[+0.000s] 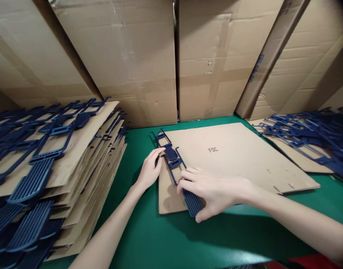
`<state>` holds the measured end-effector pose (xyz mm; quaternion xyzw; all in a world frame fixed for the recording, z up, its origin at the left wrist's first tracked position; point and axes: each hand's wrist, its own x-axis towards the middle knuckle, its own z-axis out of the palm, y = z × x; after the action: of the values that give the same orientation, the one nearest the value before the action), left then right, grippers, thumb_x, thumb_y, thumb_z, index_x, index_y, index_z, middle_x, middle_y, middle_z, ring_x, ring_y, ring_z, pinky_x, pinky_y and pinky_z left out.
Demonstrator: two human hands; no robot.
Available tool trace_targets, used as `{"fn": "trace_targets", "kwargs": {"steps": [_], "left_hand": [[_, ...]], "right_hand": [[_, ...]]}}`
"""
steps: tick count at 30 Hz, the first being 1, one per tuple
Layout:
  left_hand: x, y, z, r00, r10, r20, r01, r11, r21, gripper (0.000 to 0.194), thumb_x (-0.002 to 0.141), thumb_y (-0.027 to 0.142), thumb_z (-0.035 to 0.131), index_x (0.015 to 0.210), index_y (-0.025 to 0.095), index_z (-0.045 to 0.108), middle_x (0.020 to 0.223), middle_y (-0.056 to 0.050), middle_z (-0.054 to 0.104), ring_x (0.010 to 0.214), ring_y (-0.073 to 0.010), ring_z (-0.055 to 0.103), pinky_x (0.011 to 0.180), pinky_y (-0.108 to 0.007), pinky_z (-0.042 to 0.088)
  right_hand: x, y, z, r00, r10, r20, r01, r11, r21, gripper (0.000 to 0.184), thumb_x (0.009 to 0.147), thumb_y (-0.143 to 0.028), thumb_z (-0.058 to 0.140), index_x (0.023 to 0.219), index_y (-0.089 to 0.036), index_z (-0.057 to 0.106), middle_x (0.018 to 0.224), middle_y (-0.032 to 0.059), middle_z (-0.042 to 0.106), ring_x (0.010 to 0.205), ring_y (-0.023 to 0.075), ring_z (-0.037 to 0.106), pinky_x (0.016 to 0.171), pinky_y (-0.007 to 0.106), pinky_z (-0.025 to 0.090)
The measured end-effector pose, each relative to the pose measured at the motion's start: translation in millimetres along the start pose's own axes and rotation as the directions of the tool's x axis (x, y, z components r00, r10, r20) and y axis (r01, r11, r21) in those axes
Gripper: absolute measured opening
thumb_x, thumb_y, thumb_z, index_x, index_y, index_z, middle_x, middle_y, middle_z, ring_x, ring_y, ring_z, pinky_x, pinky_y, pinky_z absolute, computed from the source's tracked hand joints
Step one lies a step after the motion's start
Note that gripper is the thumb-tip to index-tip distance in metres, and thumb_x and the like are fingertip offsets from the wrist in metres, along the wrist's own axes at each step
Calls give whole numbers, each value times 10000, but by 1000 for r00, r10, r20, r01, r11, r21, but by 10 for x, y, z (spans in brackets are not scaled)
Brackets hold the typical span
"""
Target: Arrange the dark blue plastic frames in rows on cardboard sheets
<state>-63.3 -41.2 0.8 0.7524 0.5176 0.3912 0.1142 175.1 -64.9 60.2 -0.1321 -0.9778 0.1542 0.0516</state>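
A flat cardboard sheet [230, 160] printed "FSC" lies on the green table [166, 239]. A dark blue plastic part [171, 153], long with ribbed pads and hooked ends, lies along the sheet's left edge. My left hand [149, 170] rests at that edge, fingertips touching the part near its middle pad. My right hand [213, 192] lies over the part's near end, fingers curled on its frame and thumb under the ribbed pad at the sheet's front corner.
A tall stack of cardboard sheets [84, 175] interleaved with blue parts [34, 179] fills the left. More blue parts [308, 130] are heaped on cardboard at the right. Upright cardboard boxes [138, 56] wall the back.
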Motion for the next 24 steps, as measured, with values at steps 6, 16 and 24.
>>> {"fn": "trace_targets", "kwargs": {"steps": [6,16,24], "left_hand": [[-44,155,8,981,142,134,-167,965,201,354,936,248,376,1265,227,506,1396,-43,450,1333,-195,339,1128,-450,238],[-62,151,49,958,166,233,-223,944,245,340,919,246,405,1214,207,568,1390,-54,460,1316,-190,367,1121,-457,264],[-17,97,-36,950,161,269,-214,960,181,361,883,162,395,1189,171,587,1340,-61,514,1278,-180,424,1129,-439,264]], "right_hand": [[24,97,66,1000,5,-22,-4,999,35,422,750,-358,658,1109,-181,524,1057,75,539,994,220,449,899,382,353],[29,169,-1,998,48,-28,-48,999,23,306,837,-340,580,1099,-183,584,1083,83,551,1031,213,469,893,351,394],[33,337,20,991,118,-68,-119,993,-9,286,886,-345,500,1116,-195,582,1255,105,478,1136,235,466,948,390,394]]}}
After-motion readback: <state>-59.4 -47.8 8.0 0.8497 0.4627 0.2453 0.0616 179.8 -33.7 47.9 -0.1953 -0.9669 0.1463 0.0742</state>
